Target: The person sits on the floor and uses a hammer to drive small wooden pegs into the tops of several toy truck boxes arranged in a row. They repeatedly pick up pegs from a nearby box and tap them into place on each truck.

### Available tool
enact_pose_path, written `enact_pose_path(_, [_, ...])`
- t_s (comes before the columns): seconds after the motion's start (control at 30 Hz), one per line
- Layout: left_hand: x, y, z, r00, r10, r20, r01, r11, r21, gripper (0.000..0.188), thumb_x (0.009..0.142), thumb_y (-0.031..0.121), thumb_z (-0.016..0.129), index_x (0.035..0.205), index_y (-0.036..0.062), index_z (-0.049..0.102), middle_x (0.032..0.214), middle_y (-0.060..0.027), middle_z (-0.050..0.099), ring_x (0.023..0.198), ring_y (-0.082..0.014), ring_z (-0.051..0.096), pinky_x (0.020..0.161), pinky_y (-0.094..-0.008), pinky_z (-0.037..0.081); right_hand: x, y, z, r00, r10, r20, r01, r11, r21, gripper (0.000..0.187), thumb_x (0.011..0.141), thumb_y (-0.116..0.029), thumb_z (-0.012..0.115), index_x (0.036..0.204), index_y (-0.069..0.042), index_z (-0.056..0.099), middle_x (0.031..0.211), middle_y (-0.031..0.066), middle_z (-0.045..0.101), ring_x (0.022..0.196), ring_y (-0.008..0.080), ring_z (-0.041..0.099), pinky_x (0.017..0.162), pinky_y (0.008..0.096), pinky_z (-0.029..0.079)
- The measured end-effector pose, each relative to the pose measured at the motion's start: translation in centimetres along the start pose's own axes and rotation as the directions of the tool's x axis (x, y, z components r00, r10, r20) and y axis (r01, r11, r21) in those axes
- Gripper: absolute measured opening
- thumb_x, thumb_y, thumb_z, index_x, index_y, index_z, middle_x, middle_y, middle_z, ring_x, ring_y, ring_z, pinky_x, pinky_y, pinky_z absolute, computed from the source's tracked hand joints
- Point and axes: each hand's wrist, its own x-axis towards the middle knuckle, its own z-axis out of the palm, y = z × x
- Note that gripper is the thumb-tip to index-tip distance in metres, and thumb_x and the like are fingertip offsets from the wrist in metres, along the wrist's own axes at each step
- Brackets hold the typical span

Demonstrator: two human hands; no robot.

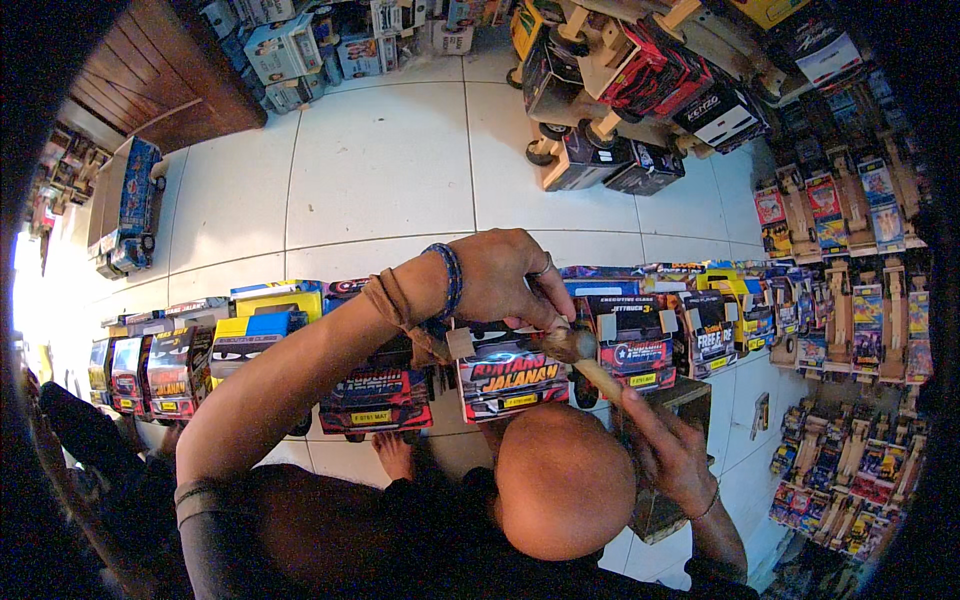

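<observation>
My left hand reaches across a row of toy trucks, thumb and fingers pinched at the upper corner of one; anything between the fingertips is too small to make out. That truck has a red, orange and dark printed front. My right hand grips a hammer by its light wooden handle. The hammer head is right beside my left fingertips, partly hiding that corner. A small square wooden piece sticks out at the truck's other upper corner. My raised knee is just below.
More toy trucks line up on both sides. A dark wooden block stands under my right hand. Toy trucks lie on their sides at the far right; rows of wooden-framed pieces fill the right. A blue truck stands far left on white tiles.
</observation>
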Motion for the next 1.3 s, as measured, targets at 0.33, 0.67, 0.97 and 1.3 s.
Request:
enact_pose_path(0.33, [0.2,-0.24,-0.02,1.0,0.006,0.012,-0.006,1.0,0.017,0.026,0.087,0.028,0.075,0.105,0.0094,0.076,0.079,-0.0027,0.073,0.063,-0.0089,0.063,0.061,-0.0262,0.052,-0.07,0.74,-0.04,0.996,-0.055,0.075,0.064,0.99,-0.123,0.073,0.077,0.004,0.071,0.144,-0.018,0.05,0.111,0.0154,0.068,0.089,0.0327,0.07,0.068,0.0406,0.059])
enact_pose_path(0.67, [-0.07,-0.1,0.1,1.0,0.018,-0.007,-0.018,1.0,-0.011,0.031,0.086,0.033,0.076,0.104,0.0089,0.076,0.079,-0.0032,0.072,0.065,-0.0093,0.063,0.063,-0.0272,0.052,0.0,0.7,-0.04,0.96,-0.238,-0.149,0.214,0.964,-0.16,0.065,0.079,0.001,0.072,0.139,-0.016,0.055,0.109,0.0156,0.069,0.087,0.0319,0.071,0.064,0.0389,0.059])
enact_pose_path(0.97, [-0.05,-0.07,0.2,1.0,0.015,-0.014,-0.015,0.999,0.052,0.029,0.086,0.031,0.076,0.104,0.0091,0.076,0.076,-0.0015,0.071,0.064,-0.0081,0.061,0.061,-0.0271,0.051,-0.06,0.66,0.1,0.995,-0.096,0.007,0.096,0.979,-0.177,0.076,0.078,-0.01,0.073,0.146,-0.027,0.047,0.114,0.0149,0.066,0.085,0.0309,0.07,0.065,0.0418,0.058])
enact_pose_path(1.3, [0.12,-0.62,0.35,0.999,0.044,0.002,-0.044,0.999,-0.031,0.03,0.086,0.033,0.076,0.105,0.0091,0.076,0.078,-0.0013,0.072,0.064,-0.0083,0.062,0.06,-0.0264,0.05,0.8,0.32,0.16,0.986,-0.145,-0.088,0.127,0.975,-0.185,0.075,0.076,-0.007,0.072,0.144,-0.029,0.051,0.088,0.0076,0.064,0.07,0.0249,0.066,0.062,0.0388,0.058])
